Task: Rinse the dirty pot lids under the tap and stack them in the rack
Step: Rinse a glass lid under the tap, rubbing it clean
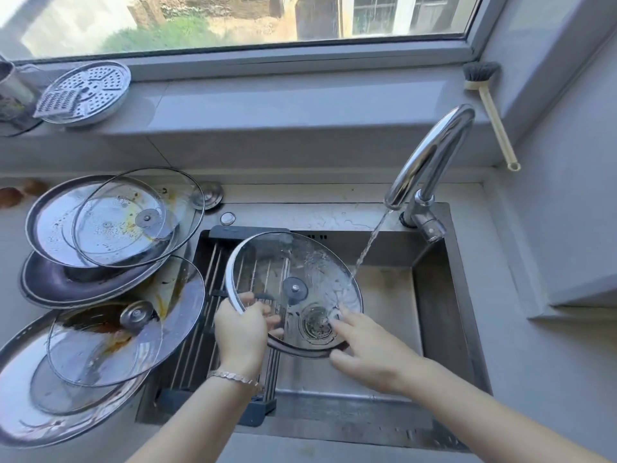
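While water (pixel 367 248) strikes glass lid (pixel 300 255) | left hand (pixel 242 332) grips | right hand (pixel 370 355) touches

Left hand (pixel 242 332) grips lid (pixel 320 259), underside seemingly up.

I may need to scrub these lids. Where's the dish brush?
Head view, far right: the dish brush leans head-up in the corner below the window, just right of the tap.

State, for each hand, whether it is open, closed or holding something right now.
Left hand: holding the lid by its rim.
Right hand: open, straight fingers touching the lid.
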Tool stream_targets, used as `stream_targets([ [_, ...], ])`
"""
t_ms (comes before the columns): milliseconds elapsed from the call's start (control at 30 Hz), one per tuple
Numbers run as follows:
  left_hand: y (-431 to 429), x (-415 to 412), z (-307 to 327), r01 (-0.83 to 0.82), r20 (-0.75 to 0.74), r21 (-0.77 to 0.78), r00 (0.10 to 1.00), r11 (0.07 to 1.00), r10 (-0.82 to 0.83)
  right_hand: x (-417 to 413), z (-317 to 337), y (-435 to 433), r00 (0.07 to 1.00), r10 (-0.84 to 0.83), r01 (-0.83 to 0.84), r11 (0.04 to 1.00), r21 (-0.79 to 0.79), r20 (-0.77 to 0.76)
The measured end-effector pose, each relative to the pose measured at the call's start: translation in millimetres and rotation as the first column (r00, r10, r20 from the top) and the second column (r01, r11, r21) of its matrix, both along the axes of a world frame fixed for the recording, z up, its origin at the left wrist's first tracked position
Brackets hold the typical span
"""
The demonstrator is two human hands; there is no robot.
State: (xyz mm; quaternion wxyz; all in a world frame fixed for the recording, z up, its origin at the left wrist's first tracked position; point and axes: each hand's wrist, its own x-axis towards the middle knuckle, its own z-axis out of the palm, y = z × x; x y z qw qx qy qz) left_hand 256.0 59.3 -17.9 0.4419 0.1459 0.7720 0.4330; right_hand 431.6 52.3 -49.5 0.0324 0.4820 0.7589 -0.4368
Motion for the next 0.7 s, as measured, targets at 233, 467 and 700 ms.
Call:
stream_targets([
  [233, -18, 32, 7, 0.132, 0.004, 0.011, 0.991, 0.991, -0.132, -43, -28, 44, 0.791, -0.553, 0.590, 0.803, -0.087, 0.261],
  [467, -19, 44, 11, 0.248, 0.078, 0.074, 0.964, 0.966, -0.253, -73, -16, 57, 0.925, -0.379, 0.379, 0.921, 0.093, -0.022],
  [700, -4, 22, 4, 0.218, 0.097, 0.076, 0.970, 0.973, -0.225, -37, 8, 33, 0.901, 0.081, -0.042, 0.994, 0.099, -0.427],
])
